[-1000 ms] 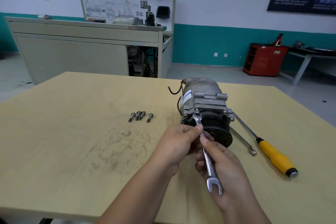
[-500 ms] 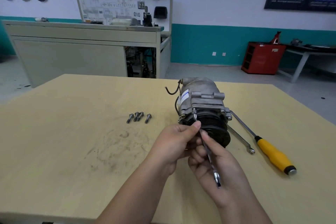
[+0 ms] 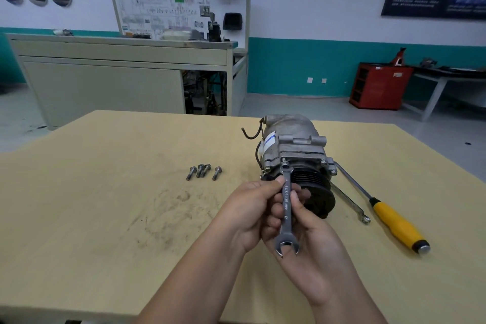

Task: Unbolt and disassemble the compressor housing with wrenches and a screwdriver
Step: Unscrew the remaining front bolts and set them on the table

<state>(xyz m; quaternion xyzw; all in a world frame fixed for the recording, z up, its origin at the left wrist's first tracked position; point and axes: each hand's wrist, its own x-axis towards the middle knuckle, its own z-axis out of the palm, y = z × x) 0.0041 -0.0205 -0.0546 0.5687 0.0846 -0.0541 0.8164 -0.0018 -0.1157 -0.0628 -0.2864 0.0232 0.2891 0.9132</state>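
Observation:
A grey metal compressor (image 3: 292, 147) lies on the yellow table (image 3: 105, 192), its black pulley facing me. A silver open-ended wrench (image 3: 286, 205) stands nearly upright in front of it, its upper jaw set on a bolt at the housing's front flange. My left hand (image 3: 249, 210) pinches the wrench shaft with thumb and fingers. My right hand (image 3: 310, 242) holds the shaft from the right and lower down. Several removed bolts (image 3: 203, 171) lie to the left of the compressor.
A second slim wrench (image 3: 349, 202) and a yellow-handled screwdriver (image 3: 394, 223) lie on the table right of the compressor. Beyond the table stand a beige workbench (image 3: 118, 79) with a wiring display board and a red cabinet (image 3: 378, 85).
The wrench has turned about its own shaft: edge-on half a second ago, its flat face and lower jaw now face me again. Both hands stay on it at the same bolt.

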